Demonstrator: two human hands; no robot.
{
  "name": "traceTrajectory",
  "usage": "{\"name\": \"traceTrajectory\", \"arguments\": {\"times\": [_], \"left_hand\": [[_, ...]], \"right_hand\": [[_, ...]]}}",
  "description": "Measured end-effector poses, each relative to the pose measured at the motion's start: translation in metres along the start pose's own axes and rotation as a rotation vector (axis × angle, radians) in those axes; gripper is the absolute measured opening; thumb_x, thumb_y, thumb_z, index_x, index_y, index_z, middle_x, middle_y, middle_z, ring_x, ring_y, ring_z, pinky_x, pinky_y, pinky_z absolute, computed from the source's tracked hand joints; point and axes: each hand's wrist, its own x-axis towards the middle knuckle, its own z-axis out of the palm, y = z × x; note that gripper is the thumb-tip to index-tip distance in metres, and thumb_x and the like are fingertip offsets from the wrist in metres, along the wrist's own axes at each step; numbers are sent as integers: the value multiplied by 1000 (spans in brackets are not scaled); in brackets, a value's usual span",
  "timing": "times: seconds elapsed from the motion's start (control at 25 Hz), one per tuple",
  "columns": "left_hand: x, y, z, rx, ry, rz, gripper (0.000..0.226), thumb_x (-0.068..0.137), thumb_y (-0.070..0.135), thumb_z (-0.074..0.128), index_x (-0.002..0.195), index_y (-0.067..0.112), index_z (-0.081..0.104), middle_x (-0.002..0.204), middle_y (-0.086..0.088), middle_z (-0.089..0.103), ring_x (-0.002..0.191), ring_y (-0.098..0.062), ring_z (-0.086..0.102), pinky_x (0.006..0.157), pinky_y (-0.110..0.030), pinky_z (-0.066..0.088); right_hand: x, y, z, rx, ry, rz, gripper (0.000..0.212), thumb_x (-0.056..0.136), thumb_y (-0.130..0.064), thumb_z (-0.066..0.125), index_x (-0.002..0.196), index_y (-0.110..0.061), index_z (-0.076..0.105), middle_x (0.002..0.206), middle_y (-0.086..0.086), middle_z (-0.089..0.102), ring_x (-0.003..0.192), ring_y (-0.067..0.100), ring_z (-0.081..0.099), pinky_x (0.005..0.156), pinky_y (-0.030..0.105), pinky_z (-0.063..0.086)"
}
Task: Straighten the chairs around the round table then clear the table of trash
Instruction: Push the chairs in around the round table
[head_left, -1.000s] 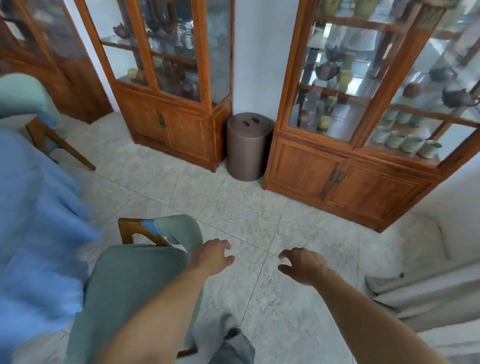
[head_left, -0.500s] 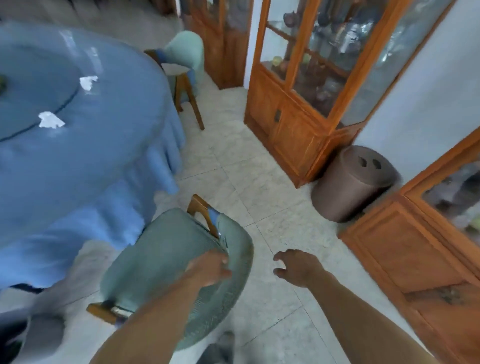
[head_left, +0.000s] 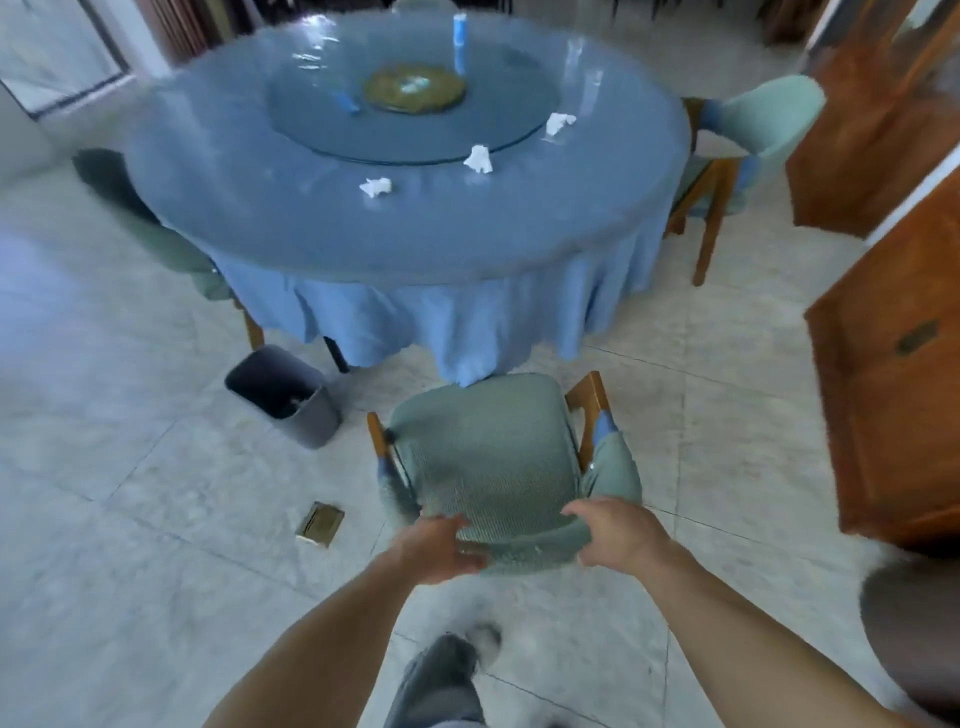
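A green upholstered chair (head_left: 493, 457) with wooden arms stands in front of me, its seat facing the round table (head_left: 415, 228) draped in blue cloth. My left hand (head_left: 441, 545) grips the left of its curved backrest, and my right hand (head_left: 613, 530) grips the right of it. Three crumpled white tissues lie on the table: one (head_left: 375, 187) near the front edge, one (head_left: 478, 159) by the glass turntable's rim, one (head_left: 559, 122) on the turntable. A second green chair (head_left: 758, 130) stands at the table's right, a third (head_left: 156, 234) at its left.
A grey waste bin (head_left: 283, 395) stands on the tile floor left of the chair. A small brass floor plate (head_left: 319, 524) lies nearer me. Wooden cabinets (head_left: 893, 364) line the right side, a brown cylindrical stool (head_left: 914, 623) at bottom right. My foot (head_left: 441, 675) is below the chair.
My view has swung left from the cabinets to face the table. Both hands have closed on the chair's backrest, and the chair now faces the table squarely.
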Motion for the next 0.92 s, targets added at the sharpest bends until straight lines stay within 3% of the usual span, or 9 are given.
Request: {"name": "traceTrajectory", "arguments": {"times": [0.12, 0.24, 0.48, 0.6, 0.68, 0.76, 0.92], "left_hand": [[-35, 4, 42, -25, 127, -55, 76, 84, 64, 59, 147, 32, 32, 151, 4, 35, 135, -22, 36, 105, -46, 42], [-49, 15, 69, -66, 223, -121, 86, 84, 60, 62, 152, 32, 18, 157, 5, 19, 140, -24, 27, 107, -50, 40], [-27, 40, 73, -120, 295, -165, 87, 84, 52, 66, 153, 32, 16, 160, -3, 17, 146, -28, 17, 113, -59, 27], [-8, 57, 73, -67, 246, -139, 84, 82, 51, 68, 150, 37, 22, 156, -2, 22, 147, -29, 11, 111, -69, 19], [5, 62, 75, -57, 218, -130, 79, 82, 49, 69, 147, 39, 27, 152, 1, 29, 145, -29, 14, 106, -73, 23], [17, 58, 70, -81, 241, -150, 70, 82, 46, 70, 143, 40, 36, 144, 5, 40, 139, -24, 25, 102, -66, 35], [31, 45, 68, -61, 197, -162, 54, 81, 52, 69, 131, 42, 53, 129, 13, 53, 126, -20, 35, 92, -52, 46]], "right_hand": [[-9, 11, 20, -78, 24, -61, 60, 80, -30, 68, 136, -36, 48, 130, -4, 54, 118, 19, 51, 86, 32, 46], [-15, 17, 36, -170, 77, -92, 61, 83, -33, 64, 140, -34, 43, 136, -4, 49, 126, 21, 45, 95, 38, 46], [-8, 20, 48, -150, 161, -113, 55, 87, -35, 62, 138, -31, 43, 138, -4, 49, 130, 22, 43, 105, 40, 39], [-2, 28, 49, -105, 165, -131, 52, 86, -29, 62, 136, -30, 44, 135, -4, 50, 128, 21, 44, 102, 39, 41], [4, 30, 48, -58, 177, -118, 47, 84, -24, 65, 127, -29, 47, 130, -5, 52, 124, 20, 45, 96, 37, 44], [18, 24, 51, -19, 158, -93, 41, 83, -21, 67, 118, -28, 47, 125, -7, 53, 122, 19, 44, 93, 37, 42], [41, 10, 58, -2, 50, 5, 45, 81, -28, 72, 119, -38, 52, 125, -15, 54, 125, 19, 38, 97, 60, 36]]}}
